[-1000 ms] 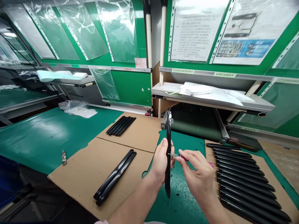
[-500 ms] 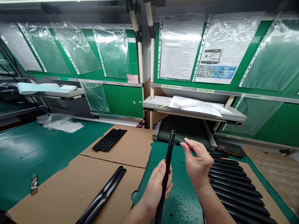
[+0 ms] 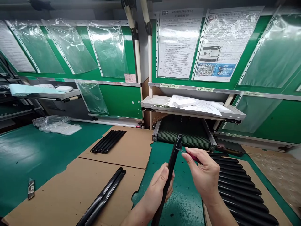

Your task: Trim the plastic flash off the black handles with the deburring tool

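Note:
My left hand (image 3: 157,191) grips a long, glossy black plastic bar (image 3: 171,171) near its middle, with the bar leaning up and to the right. My right hand (image 3: 205,172) pinches a small tool (image 3: 191,154) with a pink-red handle. The tool's thin metal tip touches or nearly touches the bar's upper end, close to a small metal-coloured fitting there. The bar's lower end runs out of view at the bottom edge. Several matching black bars (image 3: 242,192) lie in a row on cardboard to the right of my right hand.
Cardboard sheets (image 3: 117,160) on the green mat (image 3: 169,207) hold a small bundle of black bars (image 3: 108,141) and a pair of bars (image 3: 101,197). A utility knife (image 3: 31,189) lies at left. A conveyor belt (image 3: 183,133) runs under a papered shelf (image 3: 192,110).
The bar has tilted from nearly upright to lean right, and the tool tip has shifted from its middle to its upper end. My view has risen and turned left.

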